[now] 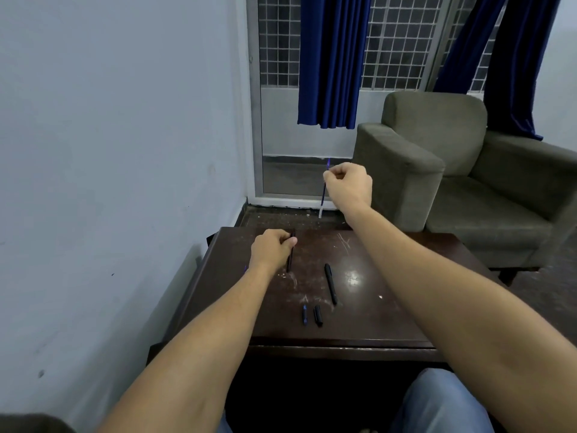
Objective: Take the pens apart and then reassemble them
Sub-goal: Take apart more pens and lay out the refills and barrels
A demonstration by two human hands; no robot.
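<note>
My left hand (272,249) is closed around a black pen barrel (290,257), held upright just above the dark wooden table (359,326). My right hand (348,182) is raised higher and farther away, pinching a thin blue ink refill (323,193) that hangs down from its fingers. A whole black pen (330,284) lies on the table to the right of my left hand. Nearer to me lie two short pieces side by side: a blue-tipped piece (304,315) and a black cap-like piece (318,315).
The table stands against a pale wall (109,151) on the left. A grey-green armchair (452,170) sits behind the table on the right. Blue curtains (331,60) hang over a barred window. My knee in jeans (437,401) is below the table's near edge.
</note>
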